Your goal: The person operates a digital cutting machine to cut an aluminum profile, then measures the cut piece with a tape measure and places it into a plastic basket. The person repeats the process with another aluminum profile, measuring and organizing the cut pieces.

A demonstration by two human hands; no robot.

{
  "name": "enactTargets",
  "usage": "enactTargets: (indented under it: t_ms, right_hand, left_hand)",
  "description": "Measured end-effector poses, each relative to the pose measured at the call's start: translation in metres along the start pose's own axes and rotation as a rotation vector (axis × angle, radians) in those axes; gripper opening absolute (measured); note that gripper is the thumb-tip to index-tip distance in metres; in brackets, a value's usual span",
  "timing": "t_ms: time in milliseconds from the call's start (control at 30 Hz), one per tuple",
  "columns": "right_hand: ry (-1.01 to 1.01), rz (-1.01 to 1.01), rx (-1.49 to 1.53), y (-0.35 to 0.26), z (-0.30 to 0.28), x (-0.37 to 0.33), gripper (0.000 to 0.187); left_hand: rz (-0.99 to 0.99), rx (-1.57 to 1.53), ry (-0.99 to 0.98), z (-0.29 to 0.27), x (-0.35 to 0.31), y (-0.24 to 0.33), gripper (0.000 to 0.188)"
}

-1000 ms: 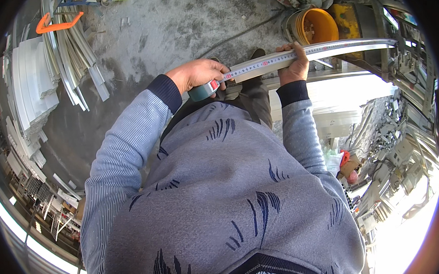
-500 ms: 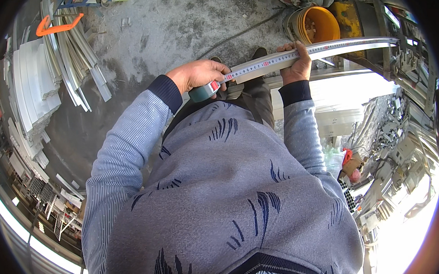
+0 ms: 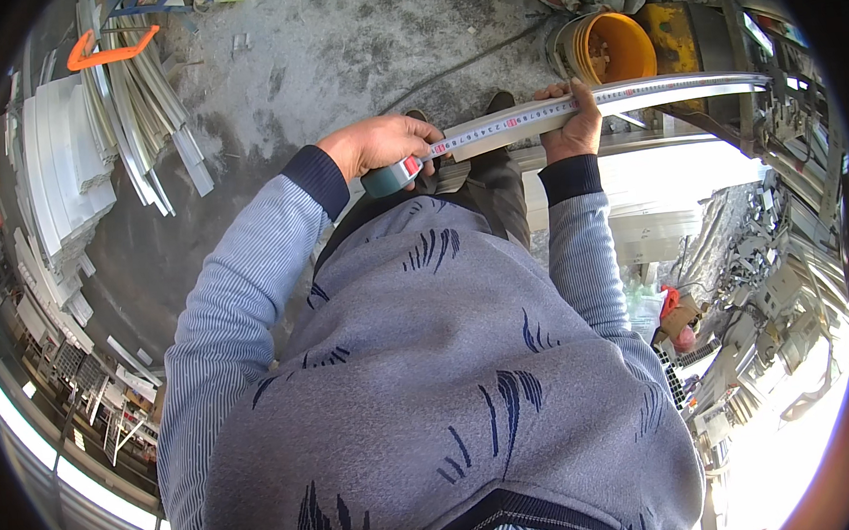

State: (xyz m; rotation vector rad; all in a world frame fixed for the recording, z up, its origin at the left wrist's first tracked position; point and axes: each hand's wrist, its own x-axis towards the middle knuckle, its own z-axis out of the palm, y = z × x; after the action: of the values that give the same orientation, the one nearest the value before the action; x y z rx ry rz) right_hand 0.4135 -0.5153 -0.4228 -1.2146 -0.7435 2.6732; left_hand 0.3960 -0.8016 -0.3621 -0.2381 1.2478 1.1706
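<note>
The long, straight-edged silver metal profile (image 3: 511, 138) lies across the front of the person's waist, above the grey, stained concrete floor (image 3: 337, 58), and the white steel tape blade (image 3: 480, 134) is already drawn out along it; whether a length has been read cannot be told, and no pencil mark or fresh cut can be made out on it. The left hand (image 3: 380, 143) has its grip closed on the dark green tape measure case (image 3: 389, 179), just beside the profile's near end; the right hand (image 3: 574, 137) grips profile and blade together, thumb on top. The long axis runs left to right, slanting away from the body toward the right, where the far end passes the orange-yellow plastic bucket (image 3: 638, 47).
</note>
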Motion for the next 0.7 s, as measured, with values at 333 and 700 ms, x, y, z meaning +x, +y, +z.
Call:
enactTargets:
  t_ms: [333, 700]
  right_hand:
    - [0.003, 0.020, -0.003, -0.0009, 0.0001, 0.0012, 0.018]
    - [0.014, 0.024, 0.005, -0.0011, 0.0044, -0.0014, 0.017]
  left_hand:
    - [-0.001, -0.014, -0.007, -0.0005, 0.0003, 0.0007, 0.042]
    - [-0.009, -0.009, 0.010, 0.0013, 0.0008, 0.0024, 0.040]
